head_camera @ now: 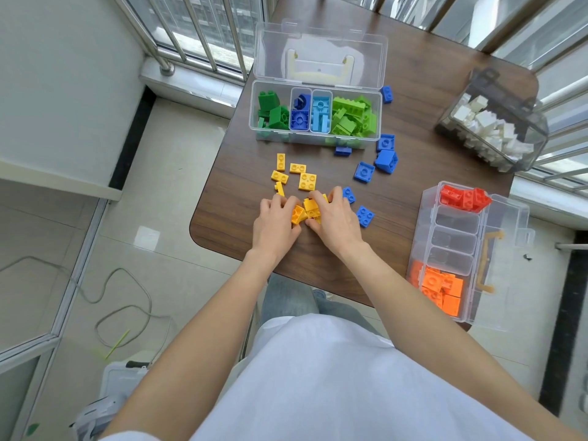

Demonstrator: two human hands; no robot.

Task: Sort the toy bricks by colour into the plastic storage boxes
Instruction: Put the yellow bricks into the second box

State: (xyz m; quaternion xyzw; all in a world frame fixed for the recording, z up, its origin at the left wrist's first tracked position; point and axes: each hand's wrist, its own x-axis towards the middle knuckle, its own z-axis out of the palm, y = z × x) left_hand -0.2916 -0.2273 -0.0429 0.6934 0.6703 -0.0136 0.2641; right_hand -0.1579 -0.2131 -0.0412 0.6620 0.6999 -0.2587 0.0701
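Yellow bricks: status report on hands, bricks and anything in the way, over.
Left hand and right hand both gripping yellow bricks on the table. More yellow loose beyond. Blue bricks scattered right, nothing blocking.

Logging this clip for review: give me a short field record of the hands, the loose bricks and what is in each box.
left hand: grips yellow bricks
right hand: grips the same yellow cluster
loose yellow bricks: on the table, beyond the hands
loose blue bricks: on the table, right of the yellow ones
far box: green, blue, light blue bricks, lid open
right box: red bricks at far end, orange at near end, middle compartments look empty
dark box: white bricks
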